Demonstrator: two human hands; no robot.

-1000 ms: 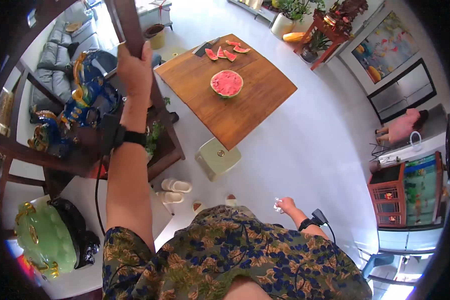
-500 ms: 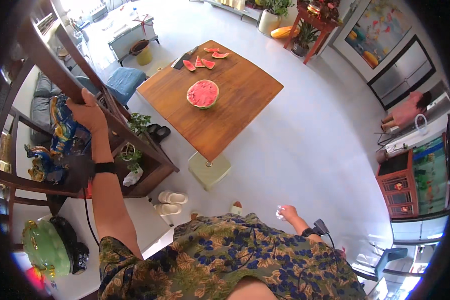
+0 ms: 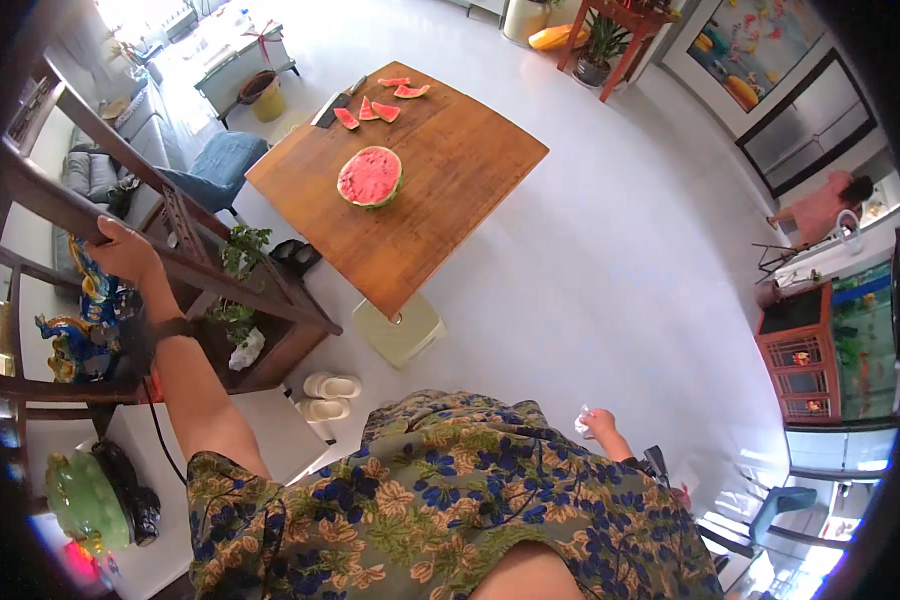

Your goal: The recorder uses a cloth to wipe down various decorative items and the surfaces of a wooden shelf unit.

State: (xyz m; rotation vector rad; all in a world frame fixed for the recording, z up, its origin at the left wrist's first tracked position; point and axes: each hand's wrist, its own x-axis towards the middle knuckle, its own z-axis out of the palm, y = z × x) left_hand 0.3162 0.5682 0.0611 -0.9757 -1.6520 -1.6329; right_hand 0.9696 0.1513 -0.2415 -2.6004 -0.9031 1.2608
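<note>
My left hand is closed on a dark wooden shelf rail at the left, with blue-and-gold figurines just below it. My right hand, low at the right, is closed on a small crumpled white tissue. Ahead is a square wooden table, on which sit a halved watermelon, several slices or rinds and a dark-bladed knife.
A pale green stool and white slippers lie below the table. A blue chair stands left, a green ornament lower left. A person in pink is at the right, above a fish tank cabinet. Plants stand behind.
My left hand has moved down and to the left in the view, still on the wooden frame. The table and watermelon appear farther left as the view has shifted.
</note>
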